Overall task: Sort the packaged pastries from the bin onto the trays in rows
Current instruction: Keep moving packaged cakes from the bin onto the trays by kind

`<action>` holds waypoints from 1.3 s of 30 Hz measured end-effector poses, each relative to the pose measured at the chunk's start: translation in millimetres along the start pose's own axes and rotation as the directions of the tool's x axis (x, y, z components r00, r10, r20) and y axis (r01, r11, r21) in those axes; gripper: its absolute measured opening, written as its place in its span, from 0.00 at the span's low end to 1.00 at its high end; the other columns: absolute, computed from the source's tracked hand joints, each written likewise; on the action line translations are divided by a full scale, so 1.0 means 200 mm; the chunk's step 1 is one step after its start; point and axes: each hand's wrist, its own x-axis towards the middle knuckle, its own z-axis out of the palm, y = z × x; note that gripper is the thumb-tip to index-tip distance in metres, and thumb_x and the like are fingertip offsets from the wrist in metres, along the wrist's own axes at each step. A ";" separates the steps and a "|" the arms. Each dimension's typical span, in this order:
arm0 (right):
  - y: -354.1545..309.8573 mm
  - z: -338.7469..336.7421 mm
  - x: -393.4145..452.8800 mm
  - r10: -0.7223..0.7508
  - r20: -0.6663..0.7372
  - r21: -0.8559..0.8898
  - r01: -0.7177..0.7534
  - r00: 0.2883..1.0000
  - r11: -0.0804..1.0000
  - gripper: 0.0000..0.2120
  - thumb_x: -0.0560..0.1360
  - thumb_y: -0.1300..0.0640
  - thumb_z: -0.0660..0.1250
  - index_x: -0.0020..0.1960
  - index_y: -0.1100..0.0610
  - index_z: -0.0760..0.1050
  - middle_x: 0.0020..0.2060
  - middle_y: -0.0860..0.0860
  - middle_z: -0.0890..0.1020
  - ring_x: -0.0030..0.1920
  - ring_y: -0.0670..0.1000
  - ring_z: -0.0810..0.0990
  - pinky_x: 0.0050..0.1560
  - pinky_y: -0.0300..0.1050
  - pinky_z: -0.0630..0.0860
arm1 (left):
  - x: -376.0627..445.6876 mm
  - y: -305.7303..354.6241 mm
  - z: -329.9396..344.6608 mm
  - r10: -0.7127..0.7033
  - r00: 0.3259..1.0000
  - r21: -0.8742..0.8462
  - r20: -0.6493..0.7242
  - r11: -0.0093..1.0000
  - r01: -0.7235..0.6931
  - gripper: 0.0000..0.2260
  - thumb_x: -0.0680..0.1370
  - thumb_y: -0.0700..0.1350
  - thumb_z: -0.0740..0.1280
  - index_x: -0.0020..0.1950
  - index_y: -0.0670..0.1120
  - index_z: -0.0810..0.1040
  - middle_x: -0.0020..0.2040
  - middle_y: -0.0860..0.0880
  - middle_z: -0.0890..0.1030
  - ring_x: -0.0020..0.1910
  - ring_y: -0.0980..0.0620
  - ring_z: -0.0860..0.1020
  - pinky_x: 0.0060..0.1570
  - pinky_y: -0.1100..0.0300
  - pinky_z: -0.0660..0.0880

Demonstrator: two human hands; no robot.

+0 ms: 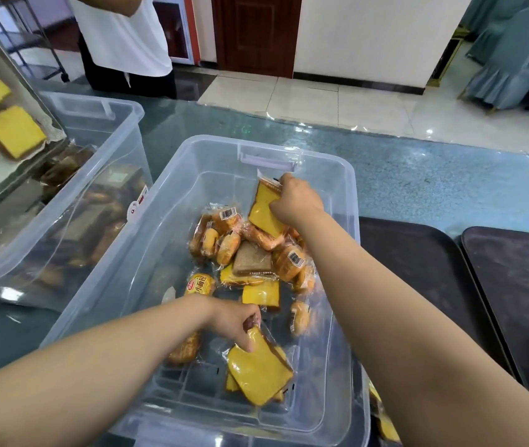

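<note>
A clear plastic bin point(347, 175) sits in front of me with several wrapped pastries in it: yellow cake slices, small orange buns point(227, 246) and a brown slice point(251, 261). My right hand point(295, 200) grips a wrapped yellow slice point(264, 209) by its upper edge, lifted above the pile at the far side of the bin. My left hand point(235, 322) pinches the top corner of another wrapped yellow slice point(258, 369) near the bin's front. Two dark trays point(424, 269) point(521, 285) lie to the right of the bin.
A second clear bin point(95, 130) with brown pastries stands at the left. Above it a tilted metal tray point(11, 91) holds yellow cake slices. A person in a white shirt point(127, 33) stands across the blue-green table point(434, 175). More wrapped pastries point(385, 424) lie by the bin's right front corner.
</note>
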 end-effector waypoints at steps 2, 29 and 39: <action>0.00 0.00 0.00 -0.016 0.008 0.027 0.015 1.000 1.000 0.13 0.73 0.59 0.62 0.57 0.59 0.70 0.49 0.54 0.76 0.45 0.57 0.74 0.39 0.45 0.70 | 0.00 0.01 0.00 -0.014 1.000 -0.002 0.018 1.000 0.015 0.30 0.75 0.52 0.72 0.72 0.52 0.62 0.62 0.51 0.70 0.58 0.50 0.71 0.53 0.58 0.71; -0.18 0.34 -0.31 -0.544 0.500 -0.515 0.737 0.673 0.439 0.28 0.78 0.61 0.60 0.76 0.51 0.58 0.68 0.61 0.65 0.59 0.61 0.71 0.40 0.50 0.69 | -0.41 -0.10 -0.43 -0.343 0.856 0.322 -0.386 0.820 0.474 0.22 0.71 0.53 0.71 0.63 0.46 0.74 0.58 0.46 0.78 0.54 0.43 0.78 0.56 0.52 0.77; -0.14 0.34 -0.52 -0.490 0.681 -0.531 0.828 0.544 0.181 0.22 0.81 0.53 0.59 0.72 0.59 0.63 0.66 0.61 0.69 0.59 0.58 0.74 0.44 0.46 0.69 | -0.44 -0.06 -0.48 -0.338 0.753 0.216 -0.564 0.820 0.530 0.13 0.74 0.44 0.67 0.58 0.44 0.79 0.49 0.47 0.78 0.48 0.45 0.79 0.48 0.54 0.78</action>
